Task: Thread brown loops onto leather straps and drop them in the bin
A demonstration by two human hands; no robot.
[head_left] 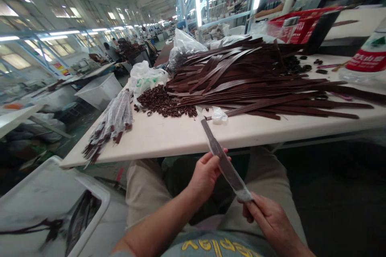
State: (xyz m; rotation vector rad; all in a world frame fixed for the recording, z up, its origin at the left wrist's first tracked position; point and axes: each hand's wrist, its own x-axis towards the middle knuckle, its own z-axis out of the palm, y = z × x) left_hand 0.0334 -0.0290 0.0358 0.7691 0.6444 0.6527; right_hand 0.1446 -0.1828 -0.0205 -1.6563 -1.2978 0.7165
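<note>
A dark brown strap in a clear plastic sleeve (pixel 224 163) slants from the table's front edge down toward my lap. Around its middle, my left hand (pixel 208 172) is closed with thumb and fingers pinching it. My right hand (pixel 265 215) grips the lower end of the sleeved strap, its fingers partly hidden beneath. The upper tip rests over the table, close to a small crumpled piece of white plastic (pixel 219 115). Just beyond lies a big pile of loose brown straps (pixel 229 72), with a heap of small dark brown pieces (pixel 165 102) at its left.
Bundled sleeved straps (pixel 113 114) lie at the left end of the white table (pixel 169 140). Plastic bags (pixel 147 76), a red basket (pixel 307 24) and a bottle with a red label (pixel 368 56) stand around the pile. At lower left is a white bin (pixel 105 200). Another person works across the table.
</note>
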